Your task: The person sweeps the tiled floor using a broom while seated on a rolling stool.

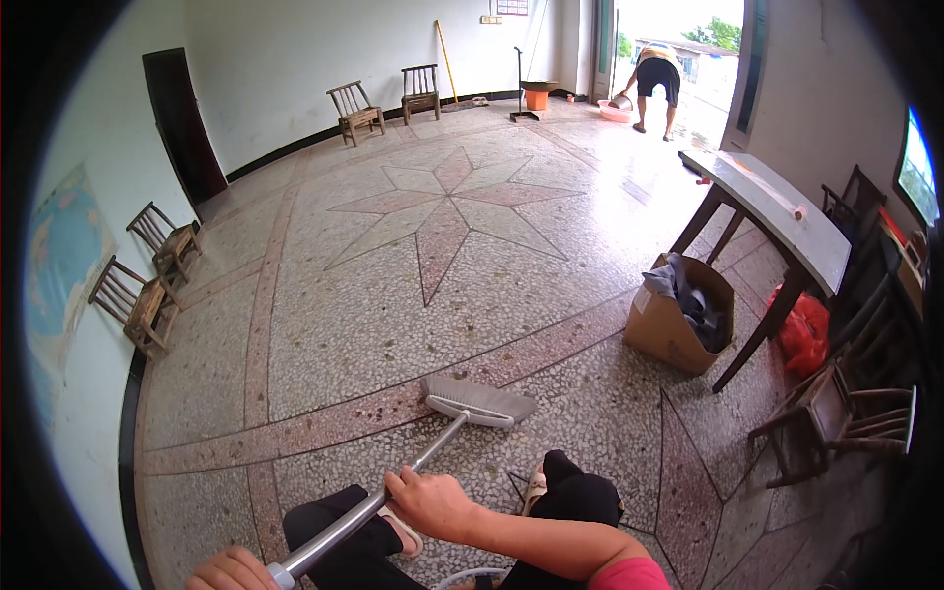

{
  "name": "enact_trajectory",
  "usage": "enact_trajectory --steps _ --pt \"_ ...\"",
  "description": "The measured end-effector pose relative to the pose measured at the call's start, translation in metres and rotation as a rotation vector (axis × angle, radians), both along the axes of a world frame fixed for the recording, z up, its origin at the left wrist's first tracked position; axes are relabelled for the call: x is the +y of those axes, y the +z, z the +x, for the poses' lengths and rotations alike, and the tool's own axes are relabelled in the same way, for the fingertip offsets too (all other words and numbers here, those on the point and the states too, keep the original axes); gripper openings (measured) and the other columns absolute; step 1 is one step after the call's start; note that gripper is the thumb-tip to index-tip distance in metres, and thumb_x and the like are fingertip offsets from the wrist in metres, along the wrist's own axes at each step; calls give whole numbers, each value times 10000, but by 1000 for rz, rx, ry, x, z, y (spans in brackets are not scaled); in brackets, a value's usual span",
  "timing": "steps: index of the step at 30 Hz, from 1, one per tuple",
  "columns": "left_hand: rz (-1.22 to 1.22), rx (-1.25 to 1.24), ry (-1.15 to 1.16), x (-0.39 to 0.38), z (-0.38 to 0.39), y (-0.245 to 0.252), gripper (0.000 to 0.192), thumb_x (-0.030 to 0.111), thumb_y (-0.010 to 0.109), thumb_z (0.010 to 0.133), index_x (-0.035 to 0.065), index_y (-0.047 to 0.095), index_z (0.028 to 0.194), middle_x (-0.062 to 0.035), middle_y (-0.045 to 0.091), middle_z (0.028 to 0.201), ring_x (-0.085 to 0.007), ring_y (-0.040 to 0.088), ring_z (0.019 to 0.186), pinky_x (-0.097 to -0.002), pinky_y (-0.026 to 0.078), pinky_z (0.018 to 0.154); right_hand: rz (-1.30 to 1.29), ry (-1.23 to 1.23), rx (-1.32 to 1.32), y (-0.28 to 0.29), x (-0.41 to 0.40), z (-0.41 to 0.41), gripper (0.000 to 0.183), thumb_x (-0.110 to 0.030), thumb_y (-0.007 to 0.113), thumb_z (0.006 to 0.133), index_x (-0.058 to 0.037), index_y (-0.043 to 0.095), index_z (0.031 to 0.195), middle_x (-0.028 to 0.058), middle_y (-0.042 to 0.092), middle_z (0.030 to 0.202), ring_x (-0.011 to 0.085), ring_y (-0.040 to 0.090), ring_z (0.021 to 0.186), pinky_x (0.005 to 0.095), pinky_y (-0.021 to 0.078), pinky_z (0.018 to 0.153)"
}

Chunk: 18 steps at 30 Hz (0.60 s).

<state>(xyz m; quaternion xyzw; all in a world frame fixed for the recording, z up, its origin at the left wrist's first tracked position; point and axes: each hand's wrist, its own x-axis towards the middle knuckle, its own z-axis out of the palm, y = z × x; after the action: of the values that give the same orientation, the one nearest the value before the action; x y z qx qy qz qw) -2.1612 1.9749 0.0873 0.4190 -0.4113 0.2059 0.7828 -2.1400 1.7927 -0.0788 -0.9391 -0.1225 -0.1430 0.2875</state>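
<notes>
A broom with grey bristles [483, 398] and a white plastic head lies across my view, its bristles on the speckled terrazzo floor [354, 324]. Its metal handle [335, 535] slants down to the lower left. My right hand [431, 501] grips the handle partway along, the forearm reaching in from a pink sleeve. My left hand [232, 569] is closed around the grey-white end of the handle at the bottom edge and is partly cut off. Small dark specks lie on the floor near the bristles.
A cardboard box [667, 335] holding grey cloth stands by a table [782, 203] on the right. Wooden chairs [818, 420] stand there and along the walls. A long-handled dustpan [522, 114] is at the back. A person [656, 81] bends over a pink basin [614, 112] at the doorway.
</notes>
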Motion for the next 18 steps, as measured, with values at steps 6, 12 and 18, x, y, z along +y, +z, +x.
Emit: enact_trajectory --steps 6,12,18 --pt "49 83 -9 -27 0 -42 246 221 455 849 120 368 642 -13 375 500 -113 303 424 -293 282 510 -27 -259 304 -19 -15 18 326 -199 582 788 -77 491 1076 139 557 954 316 633 691 418 509 559" --pt "185 188 -21 -27 12 -85 287 262 491 854 126 344 649 -7 378 533 -98 352 419 -275 339 542 35 -373 307 -24 -19 12 467 -131 567 790 -97 403 1226 199 501 1124 359 624 770 437 513 631" --pt "13 121 -268 26 -16 -37 215 199 502 758 120 351 628 -14 359 540 -116 294 466 -293 276 526 196 -128 131 -13 3 -37 441 -181 601 807 -87 410 1193 167 465 1244 341 609 902 412 516 672"
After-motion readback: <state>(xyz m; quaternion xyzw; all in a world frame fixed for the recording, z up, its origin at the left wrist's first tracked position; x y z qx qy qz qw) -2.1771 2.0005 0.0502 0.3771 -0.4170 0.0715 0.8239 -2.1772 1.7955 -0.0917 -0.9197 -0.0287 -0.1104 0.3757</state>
